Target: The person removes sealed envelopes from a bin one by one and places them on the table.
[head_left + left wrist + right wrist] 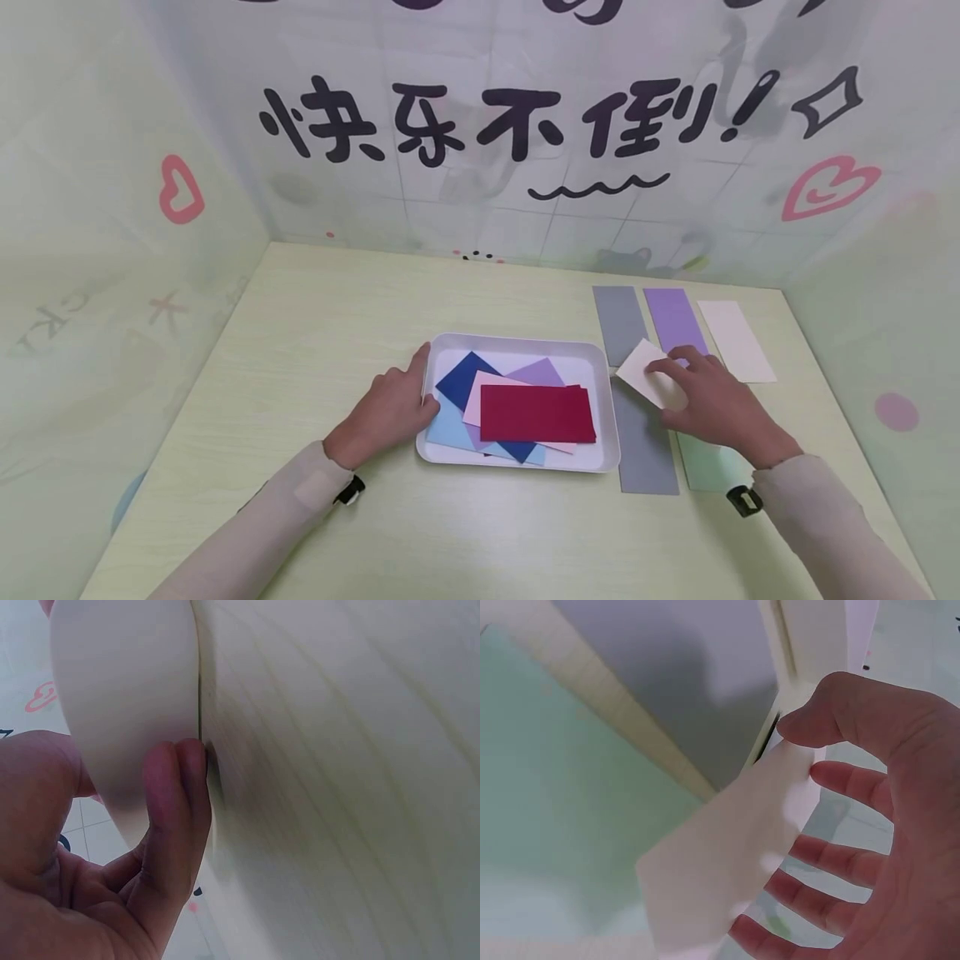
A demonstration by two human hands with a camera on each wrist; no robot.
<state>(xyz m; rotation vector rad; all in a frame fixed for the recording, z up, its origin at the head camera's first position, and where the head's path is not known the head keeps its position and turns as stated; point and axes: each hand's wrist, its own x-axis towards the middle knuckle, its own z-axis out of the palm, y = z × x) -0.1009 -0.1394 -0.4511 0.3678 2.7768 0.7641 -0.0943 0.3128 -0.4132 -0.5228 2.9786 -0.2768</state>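
My left hand (390, 414) grips the left side of a white tray (609, 408), thumb over the rim. In the left wrist view, curled fingers (177, 795) press against the tray's outer wall (127, 690). Several coloured paper cards overlap inside the tray, with a red card (536, 413) on top. To the right of the tray, my right hand (716, 404) pinches a cream card (639, 367) between thumb and fingertips. In the right wrist view this card (720, 847) is tilted, above a grey card (682, 660) and a green card (570, 780).
Right of the tray, cards lie in two rows. The far row has a grey card (621, 325), a purple card (675, 321) and a pale pink card (737, 340). The near row has another grey card (647, 454) and the green card (708, 467). Printed curtains surround the table (337, 308).
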